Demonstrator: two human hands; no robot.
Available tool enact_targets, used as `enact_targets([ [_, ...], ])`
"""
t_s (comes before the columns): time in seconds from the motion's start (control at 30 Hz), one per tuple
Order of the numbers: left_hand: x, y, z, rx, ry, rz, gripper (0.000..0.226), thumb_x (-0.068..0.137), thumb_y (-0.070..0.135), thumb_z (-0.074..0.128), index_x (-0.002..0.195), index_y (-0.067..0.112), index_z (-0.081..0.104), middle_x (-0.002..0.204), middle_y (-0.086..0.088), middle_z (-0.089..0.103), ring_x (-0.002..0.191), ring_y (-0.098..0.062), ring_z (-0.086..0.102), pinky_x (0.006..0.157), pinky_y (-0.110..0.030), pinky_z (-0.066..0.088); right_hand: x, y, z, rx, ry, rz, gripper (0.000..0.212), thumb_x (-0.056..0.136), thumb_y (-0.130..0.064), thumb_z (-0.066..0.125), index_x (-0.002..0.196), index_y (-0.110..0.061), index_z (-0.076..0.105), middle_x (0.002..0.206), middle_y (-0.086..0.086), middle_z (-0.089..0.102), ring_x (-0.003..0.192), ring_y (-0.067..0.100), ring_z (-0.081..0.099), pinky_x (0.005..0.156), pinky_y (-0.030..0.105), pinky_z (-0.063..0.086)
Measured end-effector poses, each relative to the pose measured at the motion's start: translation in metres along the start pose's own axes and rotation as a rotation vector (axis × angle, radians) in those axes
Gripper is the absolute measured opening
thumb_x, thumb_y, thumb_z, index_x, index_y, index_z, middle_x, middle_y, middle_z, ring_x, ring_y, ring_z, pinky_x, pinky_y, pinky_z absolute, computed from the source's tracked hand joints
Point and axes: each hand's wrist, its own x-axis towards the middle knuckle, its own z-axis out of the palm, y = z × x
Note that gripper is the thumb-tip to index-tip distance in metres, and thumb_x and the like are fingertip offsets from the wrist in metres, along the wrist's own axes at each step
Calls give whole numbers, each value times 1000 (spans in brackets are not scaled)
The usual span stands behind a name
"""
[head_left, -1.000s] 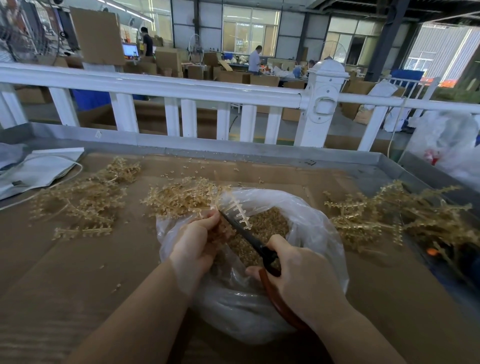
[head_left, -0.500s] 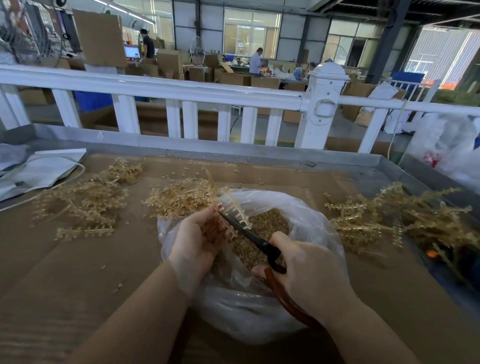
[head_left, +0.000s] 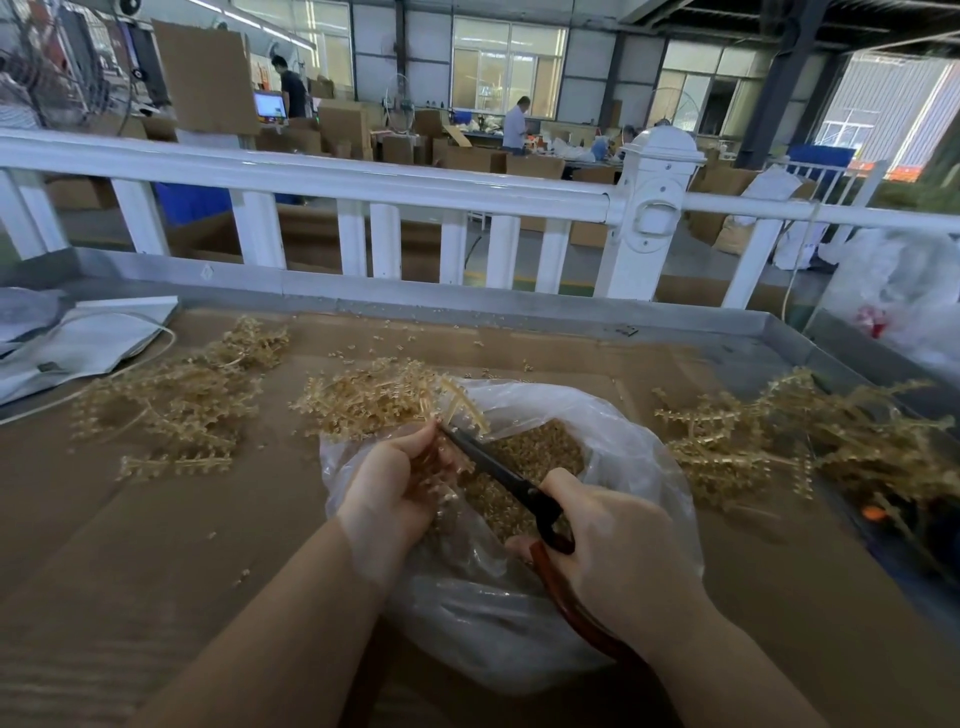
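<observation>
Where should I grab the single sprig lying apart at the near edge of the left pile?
Pinch the lone sprig by its central stem near one end, coming down from above: it lies flat on the cardboard, clear of the pile, and its side nubs would likely snag a sideways grab.

I see my left hand (head_left: 397, 480) pinching a tan plastic sprig (head_left: 460, 402) over the open clear bag (head_left: 613, 441) of cut pieces, while my right hand (head_left: 618, 551) grips the scissors (head_left: 498, 470), blades meeting the sprig at my left fingertips (head_left: 428, 434).
</observation>
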Motion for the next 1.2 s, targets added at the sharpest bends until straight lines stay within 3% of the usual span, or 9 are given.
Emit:
enact_targets([
  [0.1, 1, 0, -1, -1, -18, -9, 19, 92, 4, 52, 75, 3, 59, 51, -4, 56, 41, -13, 54, 40, -20, 48, 0, 0, 2, -12, 2, 9, 35, 81, -59, 60, 85, -26, 51, 61, -10, 55, 54, 7, 51, 49, 20, 38],
  [0.3, 4, -5, -2, 38, -31, 54, 13, 90, 9, 58, 77, 11, 59, 57, -3, 60, 48, -12, 58, 44, -20, 52, 1, -3, -1, 14, -53, 50, 34, 83, -66, 50, 91, -32, 45, 66, -11, 55, 61, 4, 51, 54, 16, 35],
  [0.43, 6, -10, -5, 11, -151, 157, 19, 93, 10, 52, 75, 13, 48, 61, -3, 52, 50, -11, 55, 47, -18, 51, 5, -8, -6, 204, -121, 134, 36, 80, -67, 53, 85, -32, 47, 63, -15, 52, 61, -3, 52, 52, 13, 37],
  [0.6, 8, -12, -8, 33, -95, 201, 11, 90, 10, 58, 79, 12, 56, 55, -1, 60, 49, -9, 59, 49, -18, 53, 9, -8, -9, 305, -213, 184, 35, 79, -66, 57, 73, -34, 42, 63, -16, 50, 58, -7, 48, 53, 11, 35],
  [0.83, 8, -13, -10, -59, -140, 223, 11, 90, 5, 56, 80, 10, 57, 54, -1, 59, 46, -7, 59, 50, -18, 54, 11, -7, -7, 441, -236, 237, 36, 78, -65, 58, 84, -30, 57, 73, -12, 63, 67, -2, 59, 62, 14, 49],
  [1.03, 4, -14, -9, -108, -143, 230, 14, 90, 3, 54, 79, 13, 54, 54, 0, 59, 46, -7, 59, 49, -19, 54, 13, -8, -17, 610, -285, 281, 41, 79, -58, 62, 88, -19, 65, 51, -12, 58, 47, -6, 54, 48, 10, 37],
  [1.2, 1, -14, -8, -124, -126, 219, 17, 88, 3, 57, 77, 15, 55, 55, 0, 62, 48, -7, 61, 52, -20, 55, 13, -10, -21, 579, -293, 275, 39, 81, -58, 61, 88, -20, 64, 52, -11, 57, 48, -8, 54, 47, 9, 37],
])
